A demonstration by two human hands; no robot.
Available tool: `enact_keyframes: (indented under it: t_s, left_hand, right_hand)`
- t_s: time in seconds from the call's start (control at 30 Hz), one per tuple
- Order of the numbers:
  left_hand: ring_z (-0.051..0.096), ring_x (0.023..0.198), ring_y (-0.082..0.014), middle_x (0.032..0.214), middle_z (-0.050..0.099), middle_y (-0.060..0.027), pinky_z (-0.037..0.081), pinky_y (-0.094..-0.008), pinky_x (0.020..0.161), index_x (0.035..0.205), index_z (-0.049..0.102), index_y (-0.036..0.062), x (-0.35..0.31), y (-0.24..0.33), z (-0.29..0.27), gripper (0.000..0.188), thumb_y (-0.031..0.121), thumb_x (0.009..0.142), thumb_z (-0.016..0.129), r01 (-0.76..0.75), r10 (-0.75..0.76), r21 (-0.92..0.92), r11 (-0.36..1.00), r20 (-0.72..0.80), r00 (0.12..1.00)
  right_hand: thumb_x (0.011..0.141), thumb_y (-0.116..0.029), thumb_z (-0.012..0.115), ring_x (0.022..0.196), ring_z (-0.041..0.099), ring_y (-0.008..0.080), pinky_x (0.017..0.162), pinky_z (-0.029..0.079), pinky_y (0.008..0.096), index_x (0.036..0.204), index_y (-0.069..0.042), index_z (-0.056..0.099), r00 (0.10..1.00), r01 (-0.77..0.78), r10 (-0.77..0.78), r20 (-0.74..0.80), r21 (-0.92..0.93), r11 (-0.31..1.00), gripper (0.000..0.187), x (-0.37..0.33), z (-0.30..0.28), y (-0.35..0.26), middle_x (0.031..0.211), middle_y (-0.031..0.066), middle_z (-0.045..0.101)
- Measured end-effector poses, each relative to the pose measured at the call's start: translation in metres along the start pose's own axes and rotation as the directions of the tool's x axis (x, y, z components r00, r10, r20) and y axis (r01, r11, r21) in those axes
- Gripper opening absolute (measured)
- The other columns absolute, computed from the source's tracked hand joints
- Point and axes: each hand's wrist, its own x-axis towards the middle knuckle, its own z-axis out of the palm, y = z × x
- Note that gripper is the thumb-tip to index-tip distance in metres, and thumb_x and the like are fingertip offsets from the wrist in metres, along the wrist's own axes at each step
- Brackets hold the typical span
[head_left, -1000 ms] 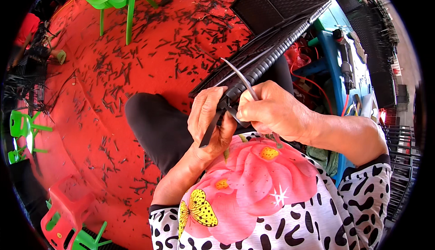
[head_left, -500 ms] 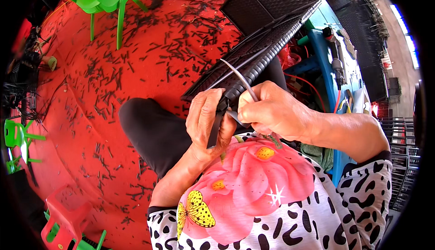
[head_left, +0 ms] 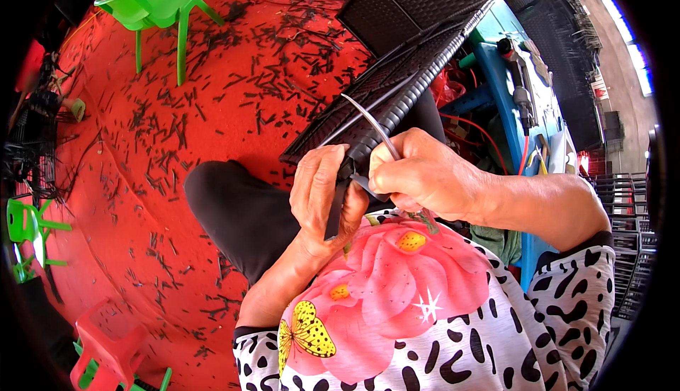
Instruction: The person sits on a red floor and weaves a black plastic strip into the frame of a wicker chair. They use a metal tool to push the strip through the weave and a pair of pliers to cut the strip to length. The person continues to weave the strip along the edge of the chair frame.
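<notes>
A black woven rattan panel (head_left: pixel 397 93) lies slantwise over my lap, its near end at my hands. My left hand (head_left: pixel 316 189) is closed around that end's corner and pinches a flat black plastic strip (head_left: pixel 334 210) hanging down from it. In the fist of my right hand (head_left: pixel 428 178) is a curved grey metal tool (head_left: pixel 368 116); its long thin end arcs up and away over the panel. A short flat grey tip shows on the fist's other side, close by the strip. My fingers hide where the strip meets the corner.
Short black strip offcuts (head_left: pixel 177 132) litter the red floor. A green chair (head_left: pixel 163 8) stands far left, a red chair (head_left: pixel 106 345) near left. At right, a blue table (head_left: pixel 499 86) bears a power tool (head_left: pixel 523 97) with a red hose. Woven black panels (head_left: pixel 567 72) lie beyond.
Both hands keep their hold at the panel's corner, with the curved tool almost unmoved. The whole view has shifted slightly.
</notes>
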Motion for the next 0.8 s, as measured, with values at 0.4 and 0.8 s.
enact_keyframes:
  t_s: [0.4, 0.8]
  left_hand:
    - [0.062, 0.083, -0.0348, 0.091, 0.062, -0.0202, 0.051, -0.0392, 0.076, 0.108, 0.054, -0.0066, 0.000, -0.004, 0.003, 0.033, 0.010, 0.080, 0.060, -0.036, 0.035, -0.030, 0.999, -0.026, 0.999]
    - [0.061, 0.085, -0.0352, 0.095, 0.060, -0.0230, 0.049, -0.0397, 0.077, 0.104, 0.055, -0.0089, 0.001, -0.002, -0.005, 0.037, 0.001, 0.068, 0.058, 0.039, -0.032, -0.197, 0.980, 0.037, 0.999]
  right_hand:
    - [0.075, -0.019, 0.055, 0.052, 0.046, 0.0106, 0.051, 0.040, 0.0304, 0.060, 0.001, 0.050, 0.987, 0.071, -0.081, -0.139, -0.077, 0.995, 0.025, -0.007, 0.012, 0.005, 0.054, 0.0066, 0.049]
    - [0.078, -0.021, 0.057, 0.053, 0.045, 0.0101, 0.052, 0.041, 0.0323, 0.062, 0.001, 0.051, 0.963, 0.126, -0.144, -0.227, -0.092, 0.988, 0.028, 0.001, 0.017, 0.011, 0.053, 0.0084, 0.046]
